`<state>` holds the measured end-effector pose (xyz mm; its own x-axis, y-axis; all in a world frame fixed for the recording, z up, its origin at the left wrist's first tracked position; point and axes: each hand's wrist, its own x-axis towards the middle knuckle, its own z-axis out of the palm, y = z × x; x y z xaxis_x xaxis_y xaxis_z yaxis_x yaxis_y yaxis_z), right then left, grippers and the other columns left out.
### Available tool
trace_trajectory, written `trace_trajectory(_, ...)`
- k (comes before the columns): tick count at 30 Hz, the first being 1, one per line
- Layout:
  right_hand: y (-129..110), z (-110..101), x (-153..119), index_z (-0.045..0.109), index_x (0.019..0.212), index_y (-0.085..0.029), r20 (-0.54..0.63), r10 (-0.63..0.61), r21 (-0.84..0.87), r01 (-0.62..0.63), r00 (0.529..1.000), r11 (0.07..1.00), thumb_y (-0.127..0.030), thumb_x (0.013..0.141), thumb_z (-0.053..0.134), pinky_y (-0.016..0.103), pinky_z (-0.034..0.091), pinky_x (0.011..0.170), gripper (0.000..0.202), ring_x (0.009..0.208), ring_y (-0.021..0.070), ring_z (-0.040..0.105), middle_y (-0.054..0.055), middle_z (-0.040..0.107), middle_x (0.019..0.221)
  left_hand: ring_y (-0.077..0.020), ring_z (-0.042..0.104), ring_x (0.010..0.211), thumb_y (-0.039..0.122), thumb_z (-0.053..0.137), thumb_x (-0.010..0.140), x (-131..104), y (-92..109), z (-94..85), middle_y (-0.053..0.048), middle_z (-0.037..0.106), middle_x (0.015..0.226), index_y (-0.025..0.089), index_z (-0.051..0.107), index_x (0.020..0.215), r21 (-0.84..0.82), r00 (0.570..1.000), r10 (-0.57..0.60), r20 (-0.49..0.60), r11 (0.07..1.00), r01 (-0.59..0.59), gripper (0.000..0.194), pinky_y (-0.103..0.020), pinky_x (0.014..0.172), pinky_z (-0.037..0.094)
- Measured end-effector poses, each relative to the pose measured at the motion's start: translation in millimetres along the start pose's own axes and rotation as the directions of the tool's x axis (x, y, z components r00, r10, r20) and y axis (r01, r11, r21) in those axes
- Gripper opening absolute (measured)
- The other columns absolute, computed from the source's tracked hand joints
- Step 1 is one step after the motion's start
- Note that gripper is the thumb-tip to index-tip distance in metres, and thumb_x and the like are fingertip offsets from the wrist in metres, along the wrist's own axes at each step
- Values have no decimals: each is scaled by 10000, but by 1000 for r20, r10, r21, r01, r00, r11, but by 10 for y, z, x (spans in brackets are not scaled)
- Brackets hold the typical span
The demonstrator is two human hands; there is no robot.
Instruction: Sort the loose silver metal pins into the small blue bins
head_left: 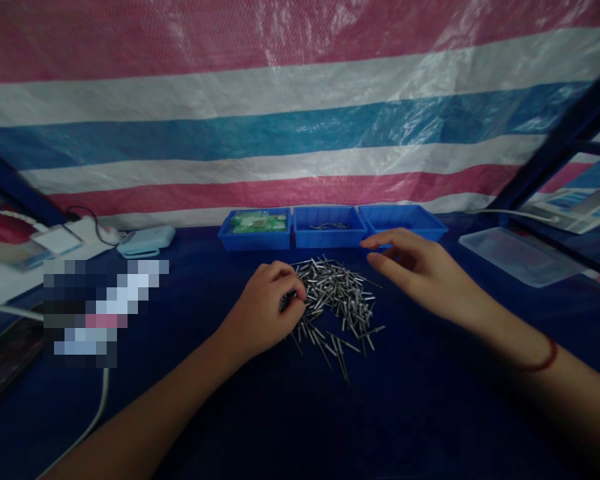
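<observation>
A loose pile of thin metal rivets (337,293) lies on the dark blue table, a few of them strayed toward the near side. At the pile's left edge rests my left hand (273,307), fingers curled and thumb against the index finger; whatever it may hold is hidden. My right hand (410,267) hovers right of the pile with thumb and fingers apart and nothing between them. Behind the pile stand three blue trays: the left tray (255,243) holds green and clear packets, the middle tray (330,240) holds a few rivets, and my right hand partly covers the right tray (405,217).
A clear plastic lid (523,257) lies at the right. To the left are a light blue case (147,241), a white power strip (80,240), a white cable (100,403) and a dark phone (10,357). Behind the trays hangs a striped sheet (300,133).
</observation>
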<state>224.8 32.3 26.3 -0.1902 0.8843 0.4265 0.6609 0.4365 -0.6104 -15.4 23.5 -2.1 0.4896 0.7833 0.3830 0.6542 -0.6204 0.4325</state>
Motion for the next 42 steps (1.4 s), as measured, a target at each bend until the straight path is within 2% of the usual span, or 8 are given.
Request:
trace_trajectory(5, -63, -37, -60, 666, 860, -204, 202, -138, -28, 147, 970, 989, -239, 816, 541, 297, 458, 605, 137, 678, 146, 585, 39, 650, 851, -211, 500, 954, 188, 579, 784, -23, 63, -32, -46, 557, 1032, 212, 646, 854, 60, 993, 75, 88, 995, -80, 100, -388, 852, 416)
trace_trajectory(10, -58, -19, -126, 673, 958, -219, 427, -242, -28, 280, 871, 960, -99, 800, 504, 314, 471, 707, 260, 774, 157, 605, 44, 620, 944, -210, 490, 963, 191, 546, 825, -34, 96, -7, -46, 552, 1045, 224, 648, 881, 88, 989, 103, 108, 990, -113, 121, -387, 847, 422)
trace_trajectory(13, -58, 7, -170, 655, 1076, -258, 490, -285, -42, 349, 824, 936, -82, 814, 487, 355, 470, 804, 357, 897, 183, 596, 58, 584, 1057, -217, 480, 982, 186, 537, 833, -43, 109, 15, -53, 541, 1065, 227, 647, 928, 99, 987, 111, 118, 988, -122, 151, -395, 851, 424)
trace_trajectory(16, -70, 35, -189, 666, 1026, -225, 525, -311, -81, 410, 793, 909, -140, 845, 501, 401, 448, 875, 260, 972, 207, 571, 75, 571, 1072, -232, 466, 1037, 197, 541, 838, -46, 143, 52, -61, 520, 1116, 236, 651, 954, 116, 986, 116, 118, 985, -130, 165, -413, 870, 419)
trace_trajectory(21, -76, 54, -185, 650, 968, -179, 544, -273, -106, 388, 793, 916, -215, 847, 542, 384, 467, 836, 166, 931, 202, 569, 84, 571, 1023, -267, 446, 1088, 290, 583, 841, -17, 223, 169, -56, 514, 1160, 264, 678, 930, 196, 996, 66, 55, 978, -76, 133, -455, 873, 414)
trace_trajectory(26, -67, 67, -184, 652, 961, -190, 506, -317, -65, 402, 803, 914, -185, 850, 534, 354, 471, 806, 163, 894, 184, 579, 74, 582, 993, -274, 446, 1095, 296, 593, 845, 9, 243, 251, -44, 517, 1188, 282, 677, 943, 244, 994, 77, 77, 965, -93, 130, -455, 851, 422)
trace_trajectory(33, -90, 93, -178, 644, 961, -174, 529, -267, -118, 381, 805, 917, -215, 863, 524, 367, 469, 811, 160, 901, 192, 566, 82, 569, 986, -271, 481, 1053, 240, 578, 858, 12, 256, 249, -50, 565, 1145, 211, 662, 847, 320, 985, 167, 51, 931, -174, 90, -425, 793, 433)
trace_trajectory(42, -94, 89, -186, 642, 930, -175, 510, -256, -116, 361, 821, 925, -222, 870, 510, 334, 453, 779, 153, 869, 176, 566, 72, 571, 963, -244, 523, 942, 203, 529, 880, 26, 237, 252, -66, 571, 1003, 173, 618, 869, 315, 955, 291, 64, 902, -296, 94, -390, 737, 442)
